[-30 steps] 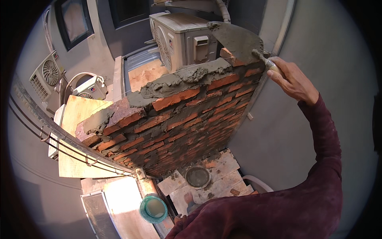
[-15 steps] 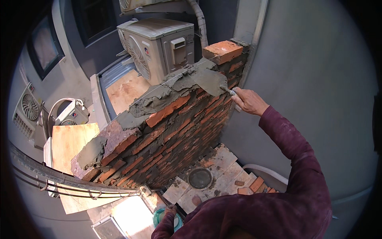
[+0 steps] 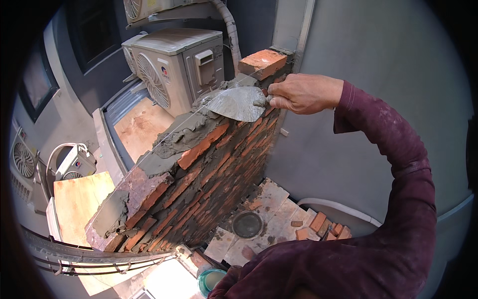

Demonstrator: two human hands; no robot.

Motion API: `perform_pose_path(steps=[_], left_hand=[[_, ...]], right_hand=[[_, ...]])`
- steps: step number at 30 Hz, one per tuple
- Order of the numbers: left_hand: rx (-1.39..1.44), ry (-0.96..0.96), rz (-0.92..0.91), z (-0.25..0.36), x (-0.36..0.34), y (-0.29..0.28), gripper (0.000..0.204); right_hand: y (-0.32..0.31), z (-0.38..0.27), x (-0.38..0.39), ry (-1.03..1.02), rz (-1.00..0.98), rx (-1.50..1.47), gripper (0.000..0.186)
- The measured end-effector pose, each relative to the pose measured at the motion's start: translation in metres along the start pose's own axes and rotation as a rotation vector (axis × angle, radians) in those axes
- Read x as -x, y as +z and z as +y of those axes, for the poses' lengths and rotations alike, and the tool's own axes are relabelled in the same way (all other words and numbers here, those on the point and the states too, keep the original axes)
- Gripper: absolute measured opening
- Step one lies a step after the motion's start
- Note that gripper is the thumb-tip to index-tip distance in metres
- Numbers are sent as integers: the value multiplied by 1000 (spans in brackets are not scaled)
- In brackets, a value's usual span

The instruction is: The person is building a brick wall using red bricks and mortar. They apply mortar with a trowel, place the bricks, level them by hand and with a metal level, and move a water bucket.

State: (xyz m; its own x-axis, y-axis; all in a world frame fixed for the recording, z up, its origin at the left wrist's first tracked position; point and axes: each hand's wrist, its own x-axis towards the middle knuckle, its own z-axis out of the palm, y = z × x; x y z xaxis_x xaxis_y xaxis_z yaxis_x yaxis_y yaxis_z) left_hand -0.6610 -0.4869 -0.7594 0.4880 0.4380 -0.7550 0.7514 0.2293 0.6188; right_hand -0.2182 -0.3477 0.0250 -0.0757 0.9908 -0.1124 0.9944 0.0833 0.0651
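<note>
My right hand point(image 3: 298, 93) grips the handle of a trowel point(image 3: 238, 104), whose blade lies over wet grey mortar point(image 3: 185, 130) along the top of a rough red brick wall point(image 3: 196, 187). A brick point(image 3: 262, 62) sits on the wall's far end, just beyond the blade, and a thin string runs along the top. My left hand point(image 3: 234, 272) is low beside a teal bucket point(image 3: 211, 279), mostly hidden by my sleeve; its fingers are too unclear to read.
Air-conditioner units point(image 3: 177, 70) and plywood boards point(image 3: 79, 199) stand beyond the wall. A grey wall point(image 3: 378, 55) rises at the right. Below are tiled flooring point(image 3: 271, 204), a round dark basin point(image 3: 247, 224), several loose bricks point(image 3: 326, 226), a white pipe and cables along the left.
The trowel has come down from the wall's far end, uncovering the brick there, and is now drawn along the mortar with its blade turned. My view has shifted.
</note>
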Motion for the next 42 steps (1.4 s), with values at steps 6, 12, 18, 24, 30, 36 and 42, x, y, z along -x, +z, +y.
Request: perform_pose_path(steps=[6, 12, 18, 24, 30, 36, 42], left_hand=[[32, 13, 69, 10, -22, -30, 35], [-206, 8, 119, -1, -3, -32, 35], [179, -126, 145, -48, 20, -18, 30], [79, -71, 41, -50, 49, -34, 30], [-19, -184, 245, -16, 72, -75, 30], [-176, -180, 189, 2, 88, -75, 37], [-312, 103, 29, -2, 94, -70, 28]], right_hand=[[-21, 27, -15, 281, -128, 5, 42], [-3, 36, -4, 490, -113, -161, 43], [79, 39, 58, 517, 155, -829, 40], [259, -16, -8, 392, 639, -1785, 33], [280, -96, -64, 170, 710, -1939, 37], [320, -176, -53, 82, 668, -1445, 29], [356, -144, 30, 106, 632, -1260, 26]])
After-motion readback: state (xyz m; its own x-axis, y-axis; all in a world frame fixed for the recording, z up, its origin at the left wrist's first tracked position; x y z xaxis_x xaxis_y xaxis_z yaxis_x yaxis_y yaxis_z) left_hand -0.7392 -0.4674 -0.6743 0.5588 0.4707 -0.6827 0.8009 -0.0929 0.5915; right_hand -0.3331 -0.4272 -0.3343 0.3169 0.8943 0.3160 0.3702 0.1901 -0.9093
